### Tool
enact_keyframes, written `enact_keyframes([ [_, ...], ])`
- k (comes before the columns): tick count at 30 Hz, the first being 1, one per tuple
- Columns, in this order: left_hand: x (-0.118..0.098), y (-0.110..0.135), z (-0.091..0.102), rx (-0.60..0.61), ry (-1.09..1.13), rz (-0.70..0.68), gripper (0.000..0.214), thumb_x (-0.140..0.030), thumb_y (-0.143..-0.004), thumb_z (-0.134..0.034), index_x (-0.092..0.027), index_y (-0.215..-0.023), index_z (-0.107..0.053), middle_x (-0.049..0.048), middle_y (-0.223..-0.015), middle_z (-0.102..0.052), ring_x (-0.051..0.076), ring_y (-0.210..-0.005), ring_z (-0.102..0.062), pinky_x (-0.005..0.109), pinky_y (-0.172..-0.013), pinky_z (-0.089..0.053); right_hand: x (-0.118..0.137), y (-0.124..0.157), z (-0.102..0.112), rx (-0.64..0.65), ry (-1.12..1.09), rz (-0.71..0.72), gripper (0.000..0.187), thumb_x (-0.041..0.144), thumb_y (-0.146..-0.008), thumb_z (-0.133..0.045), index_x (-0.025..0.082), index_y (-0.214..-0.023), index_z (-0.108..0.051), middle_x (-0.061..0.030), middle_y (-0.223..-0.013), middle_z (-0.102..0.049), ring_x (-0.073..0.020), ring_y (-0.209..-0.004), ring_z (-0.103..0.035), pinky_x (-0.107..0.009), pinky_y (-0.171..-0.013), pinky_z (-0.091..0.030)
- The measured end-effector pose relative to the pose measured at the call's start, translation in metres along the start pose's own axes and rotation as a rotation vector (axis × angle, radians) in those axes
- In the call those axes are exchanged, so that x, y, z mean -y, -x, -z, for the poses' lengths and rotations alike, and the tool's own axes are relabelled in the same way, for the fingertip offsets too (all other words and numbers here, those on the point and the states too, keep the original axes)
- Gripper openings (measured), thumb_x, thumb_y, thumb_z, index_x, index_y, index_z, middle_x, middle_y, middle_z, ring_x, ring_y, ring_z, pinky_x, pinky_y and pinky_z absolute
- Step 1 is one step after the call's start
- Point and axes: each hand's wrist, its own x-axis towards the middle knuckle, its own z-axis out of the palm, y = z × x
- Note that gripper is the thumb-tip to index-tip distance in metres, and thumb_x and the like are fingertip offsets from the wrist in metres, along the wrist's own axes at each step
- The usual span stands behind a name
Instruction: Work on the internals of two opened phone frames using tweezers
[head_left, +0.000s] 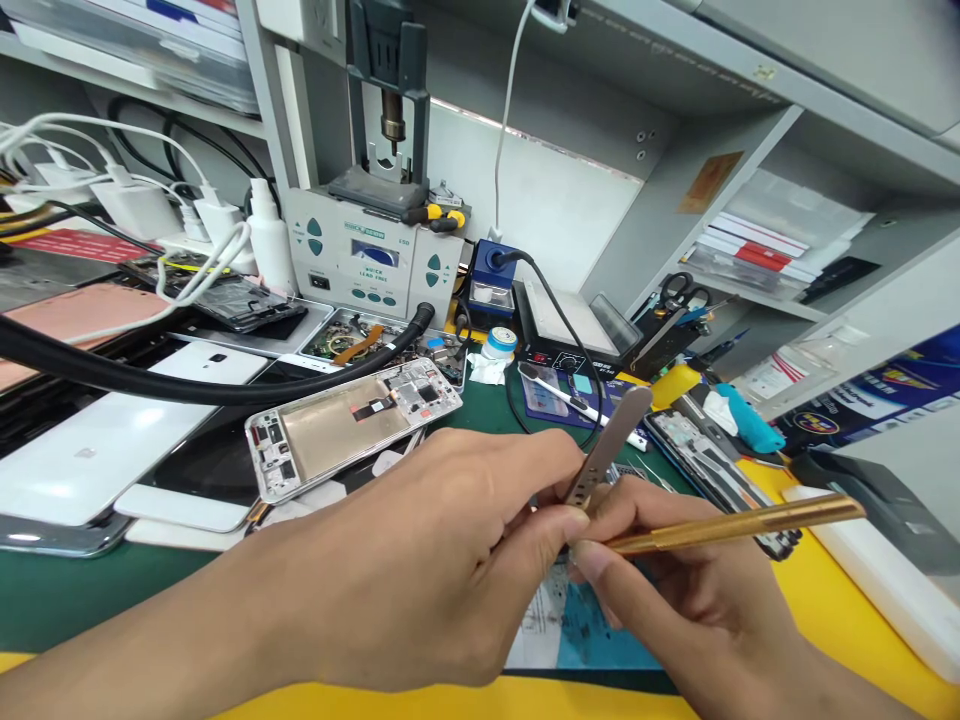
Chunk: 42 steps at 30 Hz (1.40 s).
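My left hand (442, 550) is closed, thumb and fingers pinching a flat grey-brown metal strip (611, 445) that has a rounded end and small holes. The strip points up and slightly right from the fingertips. In my right hand (682, 590), thumb and fingertips are closed around one end of a thin gold-coloured rod-shaped tool (750, 525), whose other end points right. My two hands meet at the fingertips, which hide where the strip and the rod come together. Beneath them a blue-and-white mat or sheet (600, 625) partly shows.
An opened phone frame (330, 430) and a white phone (135, 430) lie to the left. A black hose (225, 385) crosses above them from a grey soldering station (367, 260). A white toothbrush (577, 405) lies behind my hands, and another opened phone (712, 470) lies right.
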Motion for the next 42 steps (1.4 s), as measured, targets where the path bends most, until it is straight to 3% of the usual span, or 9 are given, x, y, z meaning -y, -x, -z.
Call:
enact_keyframes([
  [25,0.0027,-0.0030,-0.0031,-0.049,0.023,-0.036,0.029,-0.011,-0.104,-0.058,-0.022,-0.083,-0.042,-0.0092,-0.069,-0.047,0.006,-0.057,-0.042,0.019,-0.052,-0.029,0.0017,-0.0023,0.0037,0.028,0.154,0.142,0.017,0.024,-0.111,-0.056,0.028,-0.097,-0.065,0.0031,-0.083,-0.063,-0.0142,-0.069,-0.057,-0.025,-0.060,-0.045],
  [42,0.0038,0.0003,-0.0038,-0.024,0.020,0.020,0.024,-0.016,-0.106,-0.055,-0.022,-0.085,-0.045,-0.0078,-0.071,-0.051,0.009,-0.061,-0.045,0.025,-0.058,-0.033,0.0031,-0.0079,0.0014,0.014,0.187,0.239,0.017,0.019,-0.105,-0.058,0.026,-0.090,-0.057,0.0050,-0.075,-0.058,-0.0120,-0.060,-0.053,-0.023,-0.054,-0.043],
])
